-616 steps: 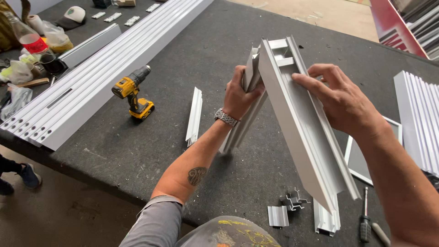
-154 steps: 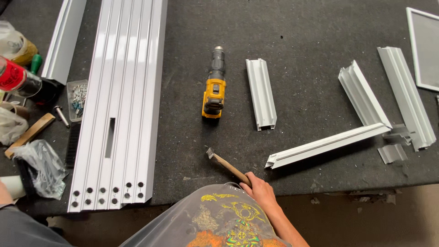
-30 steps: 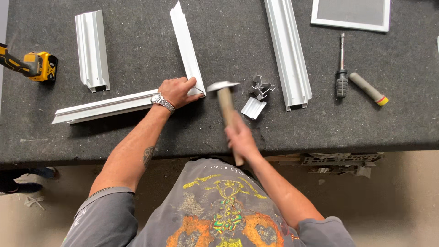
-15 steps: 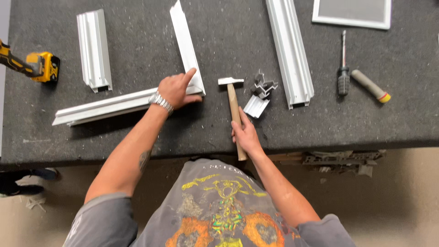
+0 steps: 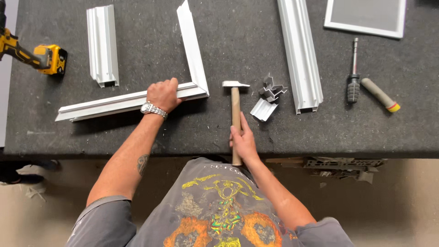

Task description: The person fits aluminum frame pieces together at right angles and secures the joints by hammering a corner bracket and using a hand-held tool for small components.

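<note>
White aluminium makes up the corner frame (image 5: 137, 98) on the dark bench (image 5: 228, 41). We press our left hand (image 5: 163, 94) flat on its lower rail, fingers curled over the far edge, just short of the mitred corner. Our right hand (image 5: 243, 141) is wrapped tight round the wooden shaft of the hammer (image 5: 235, 107); its steel head rests on the bench just right of that corner, beside loose brackets (image 5: 269, 96). A drill (image 5: 34, 52) lies far left, screwdrivers (image 5: 366, 87) far right.
</note>
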